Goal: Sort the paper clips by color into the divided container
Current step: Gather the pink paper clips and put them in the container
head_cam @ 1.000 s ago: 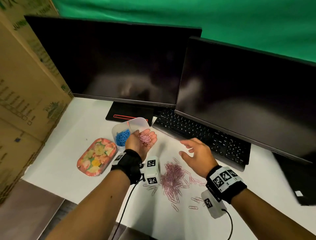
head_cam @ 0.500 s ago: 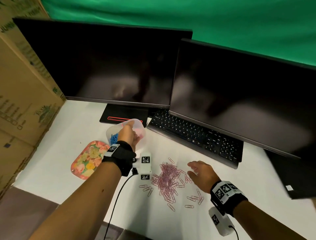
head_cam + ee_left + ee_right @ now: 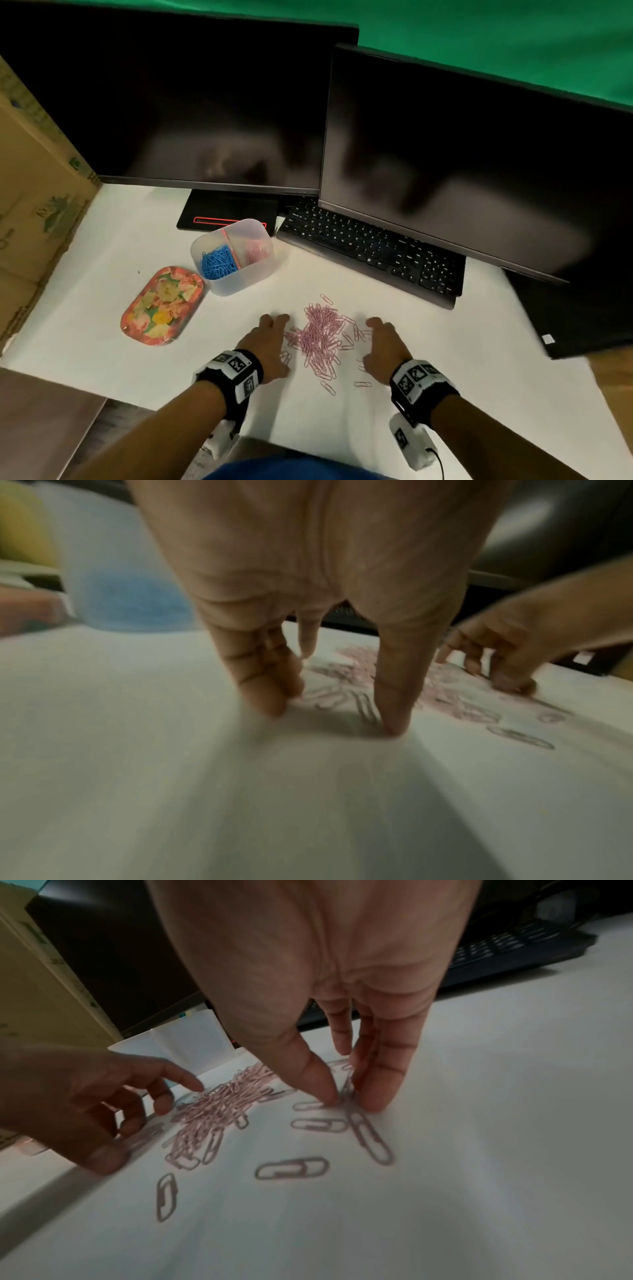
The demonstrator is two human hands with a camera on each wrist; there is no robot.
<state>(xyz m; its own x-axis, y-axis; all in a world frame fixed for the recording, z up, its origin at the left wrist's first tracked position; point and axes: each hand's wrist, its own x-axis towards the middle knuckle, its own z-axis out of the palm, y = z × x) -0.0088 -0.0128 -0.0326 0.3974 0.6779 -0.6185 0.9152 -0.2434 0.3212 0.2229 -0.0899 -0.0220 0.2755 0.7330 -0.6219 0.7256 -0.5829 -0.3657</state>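
Note:
A loose pile of pink paper clips (image 3: 320, 334) lies on the white table, with stray clips (image 3: 291, 1168) around it. My left hand (image 3: 279, 342) rests on its left side, fingers straight and tips on the table (image 3: 334, 719), holding nothing. My right hand (image 3: 371, 342) mirrors it on the right side, thumb and fingertips pressing down among stray clips (image 3: 349, 1102). The translucent divided container (image 3: 239, 286) stands farther back and left. Blue clips (image 3: 217, 262) fill its left compartment and pink clips (image 3: 255, 250) lie in its right one.
A floral tray (image 3: 162, 305) lies left of the container. A black keyboard (image 3: 373, 250) and two dark monitors (image 3: 205, 113) stand behind. Cardboard boxes (image 3: 37, 192) wall off the left side. A black device (image 3: 582, 318) sits at the right edge.
My left hand carried a handful of pink clips to the container, let them go there, and came back down left of the pile. My right hand dropped onto the table at its right side.

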